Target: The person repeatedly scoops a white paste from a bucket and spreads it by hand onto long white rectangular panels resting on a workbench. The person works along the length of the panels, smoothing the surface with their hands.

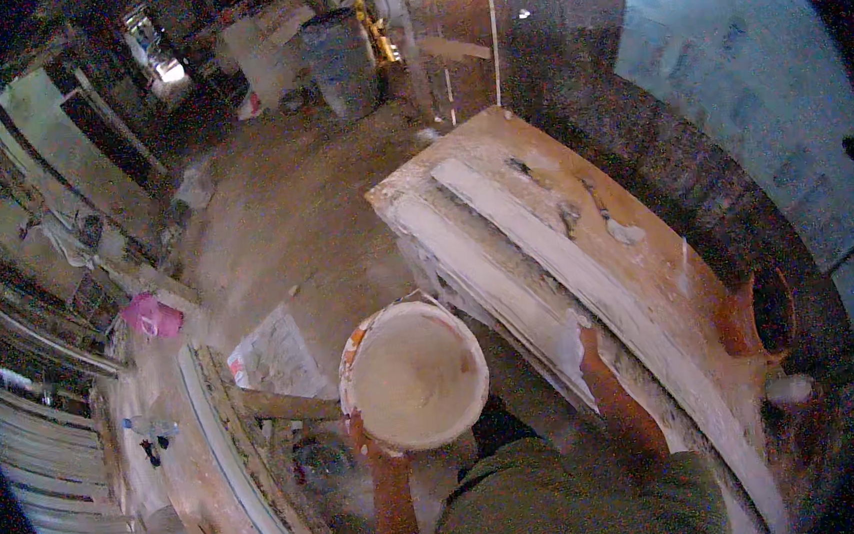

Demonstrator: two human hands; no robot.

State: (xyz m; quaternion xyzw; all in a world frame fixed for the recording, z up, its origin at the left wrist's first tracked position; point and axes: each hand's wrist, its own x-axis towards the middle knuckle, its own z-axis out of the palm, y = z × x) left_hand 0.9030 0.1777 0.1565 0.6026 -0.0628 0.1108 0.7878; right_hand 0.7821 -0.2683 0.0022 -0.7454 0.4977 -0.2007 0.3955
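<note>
My left hand (362,435) grips the rim and side of a round bucket (347,379), white with orange marks. Pale powder or paste (413,373) fills much of the bucket, its surface near the rim. Over to the right, my right hand (589,343) is closed at a long moulding (507,266) coated in white. A whitish piece (570,361) shows against that hand; its kind is unclear, and the fingers are partly hidden. The moulding lies along the near side of a wooden table (633,211).
Dark smears and a small pale lump lie on the table, with an orange container (747,317) at its right end. A second bench (203,475) stands at left. On the floor are a crumpled white sack (278,354) and a pink bag (153,316). A dark barrel (341,63) stands behind.
</note>
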